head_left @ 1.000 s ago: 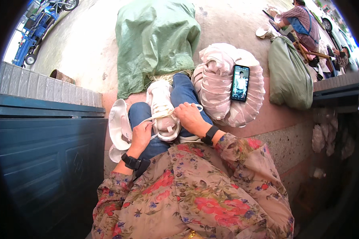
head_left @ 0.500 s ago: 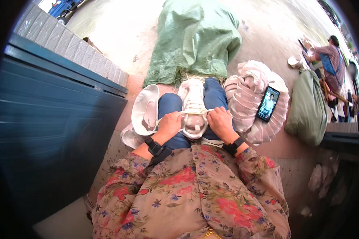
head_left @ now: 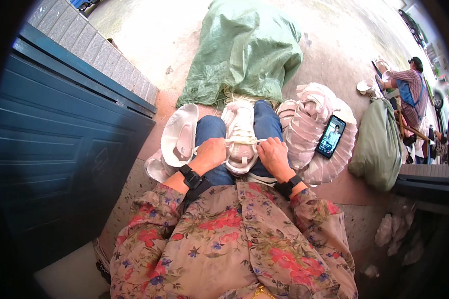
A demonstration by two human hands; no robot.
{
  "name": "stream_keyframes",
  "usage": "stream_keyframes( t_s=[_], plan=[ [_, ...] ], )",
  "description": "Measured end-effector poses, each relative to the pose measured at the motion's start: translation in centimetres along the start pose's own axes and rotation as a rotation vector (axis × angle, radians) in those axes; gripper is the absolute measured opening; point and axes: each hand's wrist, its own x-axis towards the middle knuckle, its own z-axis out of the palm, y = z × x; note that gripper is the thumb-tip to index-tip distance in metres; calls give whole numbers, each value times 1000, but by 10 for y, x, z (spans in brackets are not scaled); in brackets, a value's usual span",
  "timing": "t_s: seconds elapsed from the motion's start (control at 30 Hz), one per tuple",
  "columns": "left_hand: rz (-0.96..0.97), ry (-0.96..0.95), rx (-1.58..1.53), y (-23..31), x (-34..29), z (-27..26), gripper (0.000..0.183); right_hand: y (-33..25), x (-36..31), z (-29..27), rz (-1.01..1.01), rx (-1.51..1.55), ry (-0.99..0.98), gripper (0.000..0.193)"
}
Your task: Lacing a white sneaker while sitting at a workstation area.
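Observation:
A white lace-up shoe (head_left: 239,117) sits between my knees, toe pointing away from me, and its heel opening with a pale pink lining is nearest to me. White shoelaces (head_left: 242,139) cross its tongue. My left hand (head_left: 210,155) is closed around one lace end at the shoe's left side. On the other side, the fingers of my right hand (head_left: 274,156) pinch the other end. The lace runs taut between the two hands, over the shoe. Another white shoe (head_left: 170,127), with its pink lining showing, rests by my left knee.
Stacked pinkish-white shoe parts (head_left: 304,132) lie beside my right leg, a lit phone (head_left: 332,136) on top. A green woven sack (head_left: 244,50) lies ahead. A dark blue door (head_left: 70,144) stands left. Further right are an olive sack (head_left: 378,142) and a seated person (head_left: 410,92).
The view has shifted slightly. The lace stays stretched between both my hands, with my right hand slightly closer to the shoe.

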Motion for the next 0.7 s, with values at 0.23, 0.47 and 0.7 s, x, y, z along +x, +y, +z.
stream_keyframes(
  t_s=[0.23, 0.47, 0.7],
  plan=[
    [220, 13, 192, 19, 4, 2, 10, 4, -2, 1, -21, 19, -7, 13],
    [157, 276, 340, 28, -19, 8, 10, -6, -8, -6, -14, 33, -65, 17],
    [178, 311, 172, 16, -9, 14, 6, 14, -3, 1, -18, 281, -32, 14]
  ],
)
